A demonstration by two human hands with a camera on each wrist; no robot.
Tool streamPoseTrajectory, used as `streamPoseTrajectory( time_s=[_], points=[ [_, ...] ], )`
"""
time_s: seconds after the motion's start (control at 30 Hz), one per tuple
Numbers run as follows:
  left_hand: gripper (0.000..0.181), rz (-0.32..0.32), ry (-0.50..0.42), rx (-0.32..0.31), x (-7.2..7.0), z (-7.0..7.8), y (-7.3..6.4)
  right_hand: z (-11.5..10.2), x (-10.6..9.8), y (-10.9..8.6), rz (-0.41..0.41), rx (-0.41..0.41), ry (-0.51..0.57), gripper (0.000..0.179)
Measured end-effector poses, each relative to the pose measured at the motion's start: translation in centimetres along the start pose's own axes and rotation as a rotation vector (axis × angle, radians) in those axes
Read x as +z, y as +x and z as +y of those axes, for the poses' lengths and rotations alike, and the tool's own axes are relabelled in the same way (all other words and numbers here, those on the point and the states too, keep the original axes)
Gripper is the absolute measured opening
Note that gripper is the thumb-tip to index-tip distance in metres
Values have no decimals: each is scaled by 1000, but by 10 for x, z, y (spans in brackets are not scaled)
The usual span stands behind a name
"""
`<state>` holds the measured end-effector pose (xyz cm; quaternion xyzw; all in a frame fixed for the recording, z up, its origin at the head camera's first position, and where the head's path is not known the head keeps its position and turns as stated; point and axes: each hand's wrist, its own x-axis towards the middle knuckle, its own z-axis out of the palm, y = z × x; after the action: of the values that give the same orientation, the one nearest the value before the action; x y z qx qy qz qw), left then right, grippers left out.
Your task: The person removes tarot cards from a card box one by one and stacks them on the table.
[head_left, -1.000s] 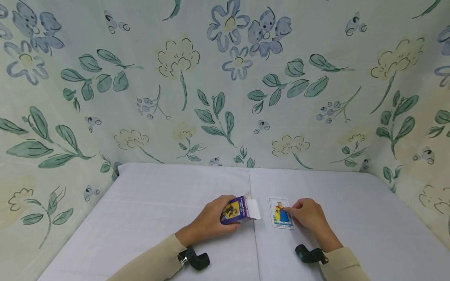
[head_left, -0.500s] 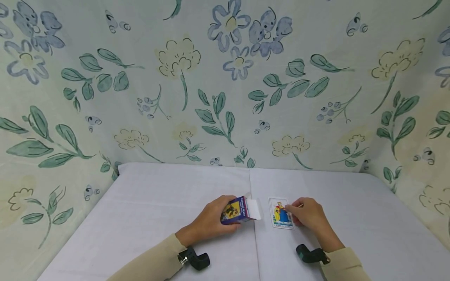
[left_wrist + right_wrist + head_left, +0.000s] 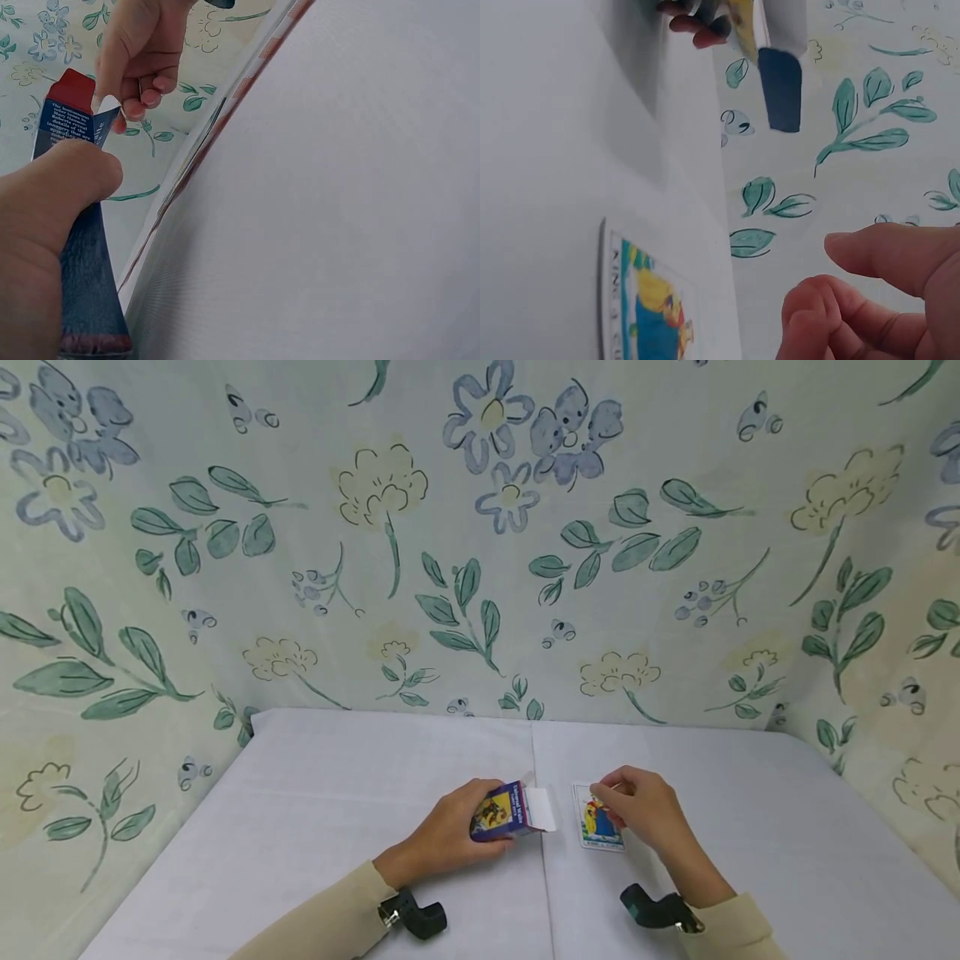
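My left hand (image 3: pixel 444 828) grips a blue-purple tarot card box (image 3: pixel 498 812), thumb across its side in the left wrist view. The box's end flap (image 3: pixel 540 808) stands folded out toward the right, showing its white inside. A picture card (image 3: pixel 602 828) with a blue-robed figure lies face up on the cloth, thick-edged in the right wrist view. Over the card's upper part is my right hand (image 3: pixel 639 802), which hides some of the picture. Its thumb (image 3: pixel 877 255) and bent fingers (image 3: pixel 817 315) are apart in the right wrist view, with nothing between them.
A white cloth (image 3: pixel 375 760) covers the table, with a crease running front to back near the middle. Behind and at the sides hangs a floral curtain (image 3: pixel 480 568). Each wrist wears a black camera mount (image 3: pixel 423 917).
My right hand has shifted left and slightly upward, from the card's right edge to over its upper part. The left hand and the box stay almost still.
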<state>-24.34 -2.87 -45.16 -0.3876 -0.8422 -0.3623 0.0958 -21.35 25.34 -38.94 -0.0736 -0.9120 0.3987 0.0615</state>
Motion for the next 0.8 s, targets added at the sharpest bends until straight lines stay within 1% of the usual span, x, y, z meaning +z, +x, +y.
streamPoseTrajectory(
  time_s=[0.17,0.27,0.4,0.6,0.8],
  points=[
    [75,0,-1,0,1,-2,-1,-14,2,-6,19,-79,32,24],
    [75,1,0,2,1,-2,-1,-23,3,-10,7,-102,62,21],
    [75,3,1,5,0,-3,0,-35,5,-14,-31,-106,102,19],
    [73,7,-14,7,1,-3,0,-49,10,-18,-63,-121,135,16],
    [73,3,-12,5,2,-5,0,-55,20,-18,-96,-116,143,13]
  ],
)
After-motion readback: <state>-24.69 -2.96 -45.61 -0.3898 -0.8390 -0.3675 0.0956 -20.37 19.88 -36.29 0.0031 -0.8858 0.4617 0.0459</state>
